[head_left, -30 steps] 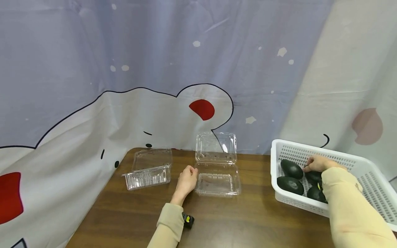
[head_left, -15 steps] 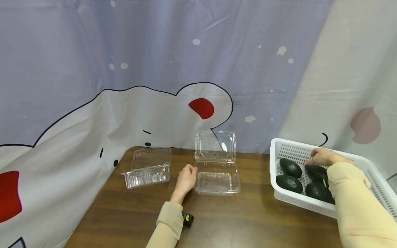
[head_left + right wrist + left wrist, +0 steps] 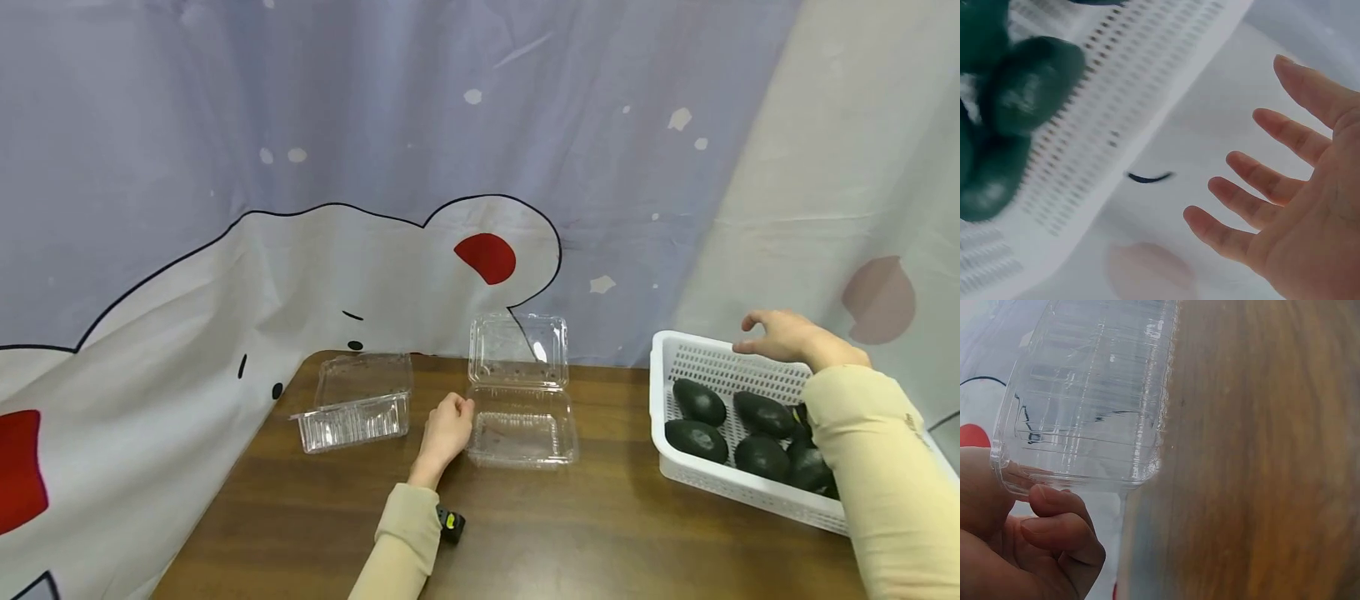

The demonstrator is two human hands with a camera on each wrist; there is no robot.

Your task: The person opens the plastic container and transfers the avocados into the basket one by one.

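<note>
Fingers (image 3: 459,407) curled on one of two clamshells (image 3: 521,433), right fingers (image 3: 753,329) spread empty, five avocados (image 3: 699,402)

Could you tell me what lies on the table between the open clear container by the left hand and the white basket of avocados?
Only bare wooden table separates the open clear container from the white basket, as the head view shows.

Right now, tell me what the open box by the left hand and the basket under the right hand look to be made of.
The open clamshell box looks like thin clear plastic, glossy: the wood shows through its ribbed walls. The basket looks like rigid white plastic, matte, with moulded rows of small slots. The left hand holds the box's edge; the right hand hovers open above the basket.
</note>
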